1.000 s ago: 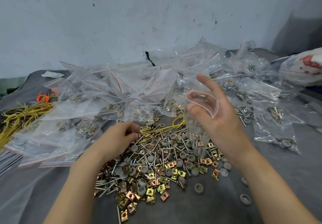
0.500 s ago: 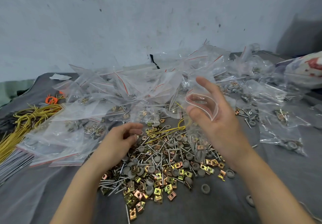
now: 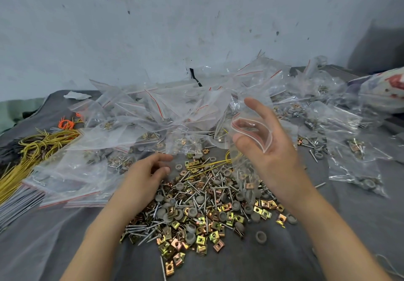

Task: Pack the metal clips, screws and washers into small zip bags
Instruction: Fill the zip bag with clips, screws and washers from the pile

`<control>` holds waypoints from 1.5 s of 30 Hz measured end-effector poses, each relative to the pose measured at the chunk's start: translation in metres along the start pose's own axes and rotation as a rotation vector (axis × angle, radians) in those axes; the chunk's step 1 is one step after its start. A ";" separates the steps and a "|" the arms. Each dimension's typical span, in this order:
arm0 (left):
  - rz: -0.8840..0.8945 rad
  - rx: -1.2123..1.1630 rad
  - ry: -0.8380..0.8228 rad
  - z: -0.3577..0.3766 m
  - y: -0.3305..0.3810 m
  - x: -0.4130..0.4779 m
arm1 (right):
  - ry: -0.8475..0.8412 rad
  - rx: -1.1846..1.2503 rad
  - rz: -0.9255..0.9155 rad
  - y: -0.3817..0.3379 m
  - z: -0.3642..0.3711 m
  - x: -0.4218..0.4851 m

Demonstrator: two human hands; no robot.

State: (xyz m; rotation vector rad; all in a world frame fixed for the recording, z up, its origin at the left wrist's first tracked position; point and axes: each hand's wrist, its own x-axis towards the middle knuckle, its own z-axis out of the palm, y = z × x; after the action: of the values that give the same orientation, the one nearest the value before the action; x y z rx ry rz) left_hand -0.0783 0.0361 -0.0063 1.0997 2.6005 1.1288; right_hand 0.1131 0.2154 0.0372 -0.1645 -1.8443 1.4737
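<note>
A loose heap lies on the grey cloth in front of me: silver screws [image 3: 192, 193], gold and copper metal clips [image 3: 209, 235] and grey round washers [image 3: 261, 237]. My right hand [image 3: 275, 154] is raised above the heap's right side. It holds a small clear zip bag [image 3: 251, 132] with a red-lined mouth, spread open between thumb and fingers. The bag hangs down with a few pieces in its bottom. My left hand [image 3: 148, 171] hovers low over the heap's left edge, fingers loosely curled. Whether it holds a piece is hidden.
Many clear zip bags [image 3: 153, 117], some filled, are piled behind and to both sides. Yellow wires [image 3: 32, 149] and orange ties [image 3: 66, 123] lie at the left, with a grey bundle [image 3: 13, 206] below them. A printed sack [image 3: 389, 90] sits far right. A wall stands close behind.
My left hand has shifted slightly right along the heap's top edge and its fingers have loosened. My right hand keeps the bag open in about the same place.
</note>
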 end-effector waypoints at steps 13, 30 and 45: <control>0.107 0.304 -0.202 0.022 0.016 0.022 | 0.013 -0.005 -0.012 0.001 -0.003 -0.002; 0.027 0.297 -0.218 0.032 0.012 0.038 | 0.071 0.044 0.001 -0.002 -0.013 0.002; 0.028 -0.137 0.148 0.009 0.032 0.020 | 0.080 0.031 0.014 -0.008 -0.015 0.001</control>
State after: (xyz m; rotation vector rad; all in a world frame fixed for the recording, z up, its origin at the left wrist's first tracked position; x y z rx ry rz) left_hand -0.0707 0.0694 0.0120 1.0658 2.5746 1.4218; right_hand 0.1243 0.2255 0.0454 -0.2186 -1.7587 1.4835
